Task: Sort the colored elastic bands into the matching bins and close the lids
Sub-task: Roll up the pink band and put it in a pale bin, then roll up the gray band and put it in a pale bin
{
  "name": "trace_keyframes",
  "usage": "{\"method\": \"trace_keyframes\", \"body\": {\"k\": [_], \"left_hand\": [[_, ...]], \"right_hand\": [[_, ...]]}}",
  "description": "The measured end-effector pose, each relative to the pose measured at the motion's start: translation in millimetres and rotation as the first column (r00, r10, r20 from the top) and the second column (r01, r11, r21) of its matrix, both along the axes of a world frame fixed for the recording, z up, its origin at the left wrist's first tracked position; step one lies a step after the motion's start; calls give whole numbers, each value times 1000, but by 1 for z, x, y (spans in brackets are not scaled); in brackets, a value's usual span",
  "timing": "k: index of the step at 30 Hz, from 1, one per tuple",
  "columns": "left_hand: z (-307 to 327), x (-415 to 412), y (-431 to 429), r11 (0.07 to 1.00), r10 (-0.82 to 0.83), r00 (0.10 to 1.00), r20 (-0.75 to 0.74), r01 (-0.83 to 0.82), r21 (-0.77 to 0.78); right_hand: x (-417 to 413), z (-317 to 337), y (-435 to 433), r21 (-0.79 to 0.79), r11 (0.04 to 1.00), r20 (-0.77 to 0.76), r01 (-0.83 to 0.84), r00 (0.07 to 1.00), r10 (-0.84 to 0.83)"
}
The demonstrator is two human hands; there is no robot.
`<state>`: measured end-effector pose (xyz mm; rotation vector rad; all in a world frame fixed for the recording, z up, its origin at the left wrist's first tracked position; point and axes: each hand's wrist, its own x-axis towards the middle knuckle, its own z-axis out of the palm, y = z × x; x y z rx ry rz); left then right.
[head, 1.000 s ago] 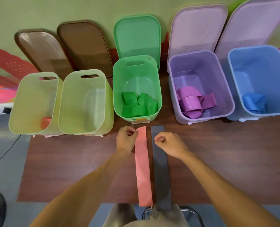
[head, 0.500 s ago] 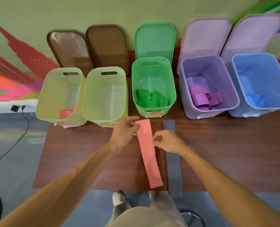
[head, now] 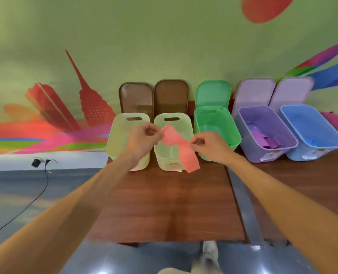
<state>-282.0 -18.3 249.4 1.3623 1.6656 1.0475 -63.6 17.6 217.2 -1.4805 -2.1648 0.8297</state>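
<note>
While aloft, pink band (head: 175, 142) between hands (head: 142, 140) (head: 210, 148).

Indoor room — wall mural (head: 93, 107) (skyline)

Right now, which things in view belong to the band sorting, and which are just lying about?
Job: pink band, grey band, left pale bin, right pale bin, green bin, purple bin, blue bin, left brown lid, right brown lid, green lid, left lilac lid, right lilac lid.
Lying about: black cable, plug, mural.
</note>
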Motion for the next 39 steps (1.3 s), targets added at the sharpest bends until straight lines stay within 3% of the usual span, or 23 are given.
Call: {"method": "trace_keyframes", "body": {"k": [3,6,10,16,23,29,36,39], "left_hand": [[29,-36,0,997,50,998,28,-52,54],[48,-64,2,988,110,992,60,-116,104],[57,-96,10,966,190,977,100,-204,160],[49,-128,26,930,315,942,119,-331,157],[3,-135,45,945,328,945,17,-327,-20],[-44,-133,49,904,390,919,-49,-392,-169],[-69,-131,43,882,336,941,-48,-332,-334],[-67,-126,33,881,334,941,-49,-330,-338]], "right_hand": [[-40,35,13,172,978,-66,117,992,-107],[-78,67,26,233,962,-137,145,984,-115],[-124,85,46,182,972,-256,145,962,-96],[-176,70,81,85,990,-310,114,947,-83],[-201,4,105,-97,992,-241,80,965,-101],[-201,-46,109,-225,972,-141,71,984,-105],[-188,-54,103,-297,953,-83,62,992,-91],[-169,-44,92,-278,960,-96,26,994,-54]]}}
